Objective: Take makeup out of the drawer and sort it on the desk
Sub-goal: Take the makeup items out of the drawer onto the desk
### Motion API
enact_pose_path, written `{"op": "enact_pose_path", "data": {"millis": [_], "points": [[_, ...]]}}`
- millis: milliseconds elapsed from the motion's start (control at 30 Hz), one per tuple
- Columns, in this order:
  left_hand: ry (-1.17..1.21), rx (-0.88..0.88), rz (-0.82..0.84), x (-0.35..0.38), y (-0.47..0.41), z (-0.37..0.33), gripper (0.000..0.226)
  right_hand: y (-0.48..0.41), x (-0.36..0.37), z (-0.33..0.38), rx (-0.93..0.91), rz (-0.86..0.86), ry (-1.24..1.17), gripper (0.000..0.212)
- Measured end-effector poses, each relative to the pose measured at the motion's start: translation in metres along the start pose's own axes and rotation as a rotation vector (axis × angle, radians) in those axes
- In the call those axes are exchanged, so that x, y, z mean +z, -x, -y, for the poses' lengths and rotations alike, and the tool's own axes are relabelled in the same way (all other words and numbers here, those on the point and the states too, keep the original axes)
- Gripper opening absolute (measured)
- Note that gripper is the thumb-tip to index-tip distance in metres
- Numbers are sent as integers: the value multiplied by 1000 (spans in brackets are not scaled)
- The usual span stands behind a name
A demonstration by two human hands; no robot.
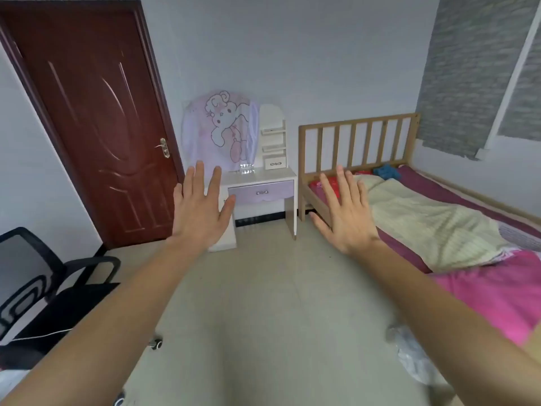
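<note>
Left hand and right hand are raised, fingers spread, nothing grasped; glossy white desk, lilac drawer closed; contents hidden.

Lone wide-angle head view, forward and slightly down across the floor, well back from the desk.

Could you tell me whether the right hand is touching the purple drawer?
Apart. The head view shows the desk leg and bed frame between the open right hand and the closed purple drawer.
</note>
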State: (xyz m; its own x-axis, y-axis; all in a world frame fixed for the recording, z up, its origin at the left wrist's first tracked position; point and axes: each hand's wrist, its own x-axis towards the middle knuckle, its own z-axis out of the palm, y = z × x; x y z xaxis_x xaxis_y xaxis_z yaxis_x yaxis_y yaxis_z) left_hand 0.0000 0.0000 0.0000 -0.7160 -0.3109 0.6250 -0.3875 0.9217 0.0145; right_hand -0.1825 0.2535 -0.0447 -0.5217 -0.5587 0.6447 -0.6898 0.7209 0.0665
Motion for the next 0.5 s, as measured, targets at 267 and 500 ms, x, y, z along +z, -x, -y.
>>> {"op": "enact_pose_path", "data": {"millis": [267, 500], "points": [[33, -9, 72, 146, -57, 72, 67, -77, 150, 38, 13, 148, -12, 79], [-11, -61, 233, 232, -154, 150, 73, -192, 230, 66, -34, 236, 4, 78]]}}
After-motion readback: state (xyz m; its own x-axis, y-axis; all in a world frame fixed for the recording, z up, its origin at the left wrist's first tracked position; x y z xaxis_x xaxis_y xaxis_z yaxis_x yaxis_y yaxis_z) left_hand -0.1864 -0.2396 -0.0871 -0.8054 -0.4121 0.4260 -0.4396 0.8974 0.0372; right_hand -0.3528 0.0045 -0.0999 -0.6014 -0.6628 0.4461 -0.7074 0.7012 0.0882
